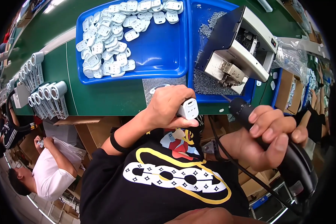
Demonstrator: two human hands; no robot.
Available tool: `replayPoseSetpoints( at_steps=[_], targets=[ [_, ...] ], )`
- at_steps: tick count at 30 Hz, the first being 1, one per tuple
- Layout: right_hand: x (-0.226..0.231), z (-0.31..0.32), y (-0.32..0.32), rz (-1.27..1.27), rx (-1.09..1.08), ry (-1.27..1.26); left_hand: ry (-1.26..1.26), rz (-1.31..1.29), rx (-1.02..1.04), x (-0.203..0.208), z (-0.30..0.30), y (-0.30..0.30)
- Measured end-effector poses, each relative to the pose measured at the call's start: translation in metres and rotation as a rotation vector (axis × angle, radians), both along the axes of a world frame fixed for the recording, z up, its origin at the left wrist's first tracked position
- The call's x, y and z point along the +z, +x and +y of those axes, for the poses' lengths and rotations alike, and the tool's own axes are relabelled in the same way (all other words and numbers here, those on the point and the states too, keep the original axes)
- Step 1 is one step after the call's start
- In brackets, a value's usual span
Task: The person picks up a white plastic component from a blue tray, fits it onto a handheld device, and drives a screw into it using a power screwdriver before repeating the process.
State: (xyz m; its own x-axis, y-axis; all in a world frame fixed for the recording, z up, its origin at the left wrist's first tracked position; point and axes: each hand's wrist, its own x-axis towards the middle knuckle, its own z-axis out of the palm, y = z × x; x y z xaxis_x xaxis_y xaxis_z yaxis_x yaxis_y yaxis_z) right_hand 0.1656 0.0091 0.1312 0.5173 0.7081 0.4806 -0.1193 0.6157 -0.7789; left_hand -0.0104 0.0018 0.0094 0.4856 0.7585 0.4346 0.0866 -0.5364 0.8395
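My left hand (170, 104) is wrapped round a white plastic piece (190, 109), whose rounded end face with a slot and small holes points up toward me. The rest of that piece is hidden by the fingers. In my right hand (270, 134) is a black electric screwdriver (296, 164), its cord hanging down across my wrist. The screwdriver's thin bit points up and left, close to the front of a screw feeder (231, 72). Whether the bit touches the feeder, I cannot tell.
A blue tray (156, 71) holds many loose white plates (104, 41). Loose screws (209, 84) lie around the feeder in a second blue tray (216, 98). White round-headed handles (50, 97) stand in rows at left. A cardboard box (289, 91) is at right; a co-worker (56, 168) sits at left.
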Motion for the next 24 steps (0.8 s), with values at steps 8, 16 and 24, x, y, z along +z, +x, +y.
replayPoseSetpoints(
  at_steps=[8, 16, 24],
  targets=[
    [-0.020, 0.016, 0.010, -0.222, -0.066, -0.294, -0.019, 0.031, 0.012, 0.003, -0.001, -0.002],
    [0.030, -0.026, 0.003, 0.025, 0.423, -0.067, -0.014, 0.005, 0.048, -0.005, -0.004, 0.001],
    [0.017, -0.009, 0.000, 0.062, 0.550, -0.132, 0.003, -0.005, 0.028, -0.003, -0.001, 0.004]
  ],
)
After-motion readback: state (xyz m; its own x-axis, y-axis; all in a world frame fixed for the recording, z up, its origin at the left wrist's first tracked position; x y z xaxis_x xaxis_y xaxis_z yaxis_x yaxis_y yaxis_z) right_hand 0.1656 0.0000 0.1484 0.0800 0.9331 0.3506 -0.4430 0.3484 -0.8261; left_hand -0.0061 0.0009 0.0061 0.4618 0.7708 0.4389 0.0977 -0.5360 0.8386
